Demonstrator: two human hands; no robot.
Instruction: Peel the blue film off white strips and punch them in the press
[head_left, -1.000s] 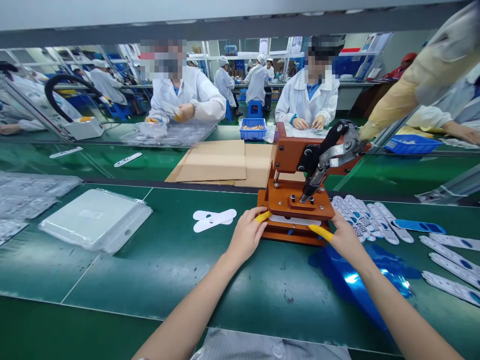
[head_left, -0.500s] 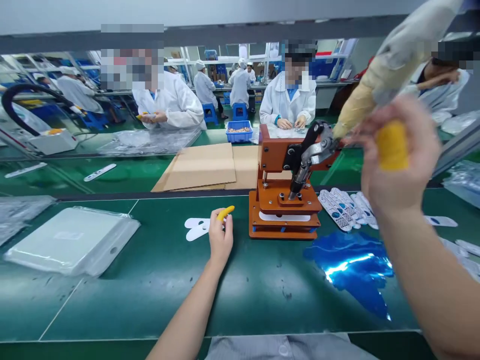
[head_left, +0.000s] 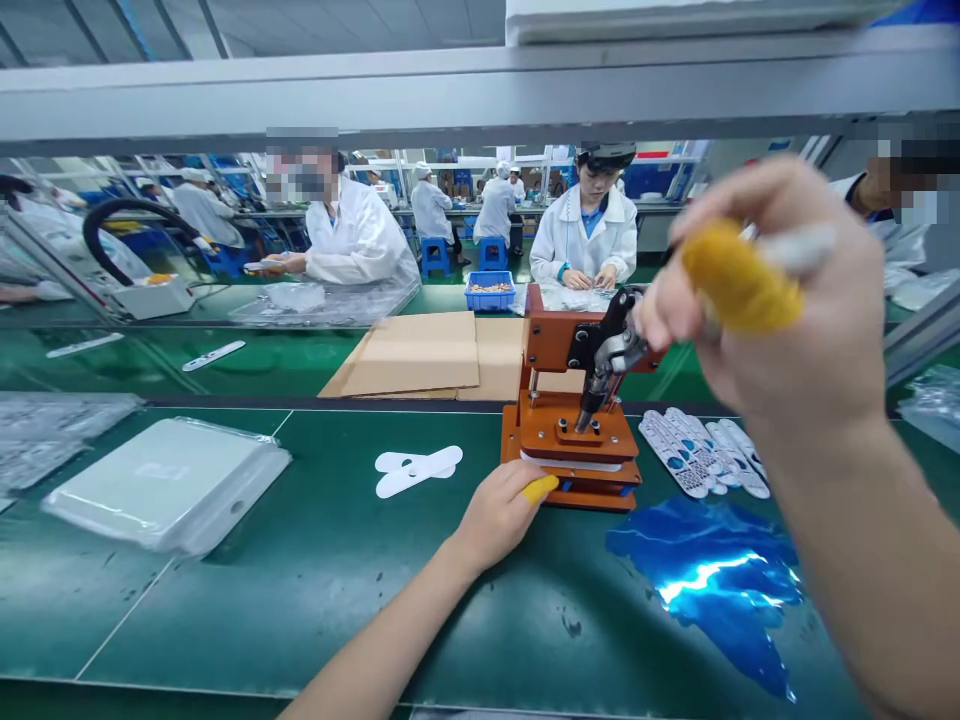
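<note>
An orange hand press with a metal toggle clamp stands on the green bench. Between its plates lies a white strip. My left hand grips the press's left front corner, its thumb in a yellow finger cot along the front edge. My right hand, blurred, is closed around the clamp's lever handle at upper right; the fingers hide most of that handle. It also wears a yellow finger cot. Left of the press, two white strips lie crossed. Several printed panels are fanned out to its right.
Blue film lies crumpled at right front. A bagged white stack sits on the left. Behind the press are cardboard sheets and a blue basket. Co-workers in white coats sit across the line.
My left hand has moved right from beside the white strips to the press base. The lever handle, upright before with my right hand beside it, has come down toward me. The view has tilted up.
</note>
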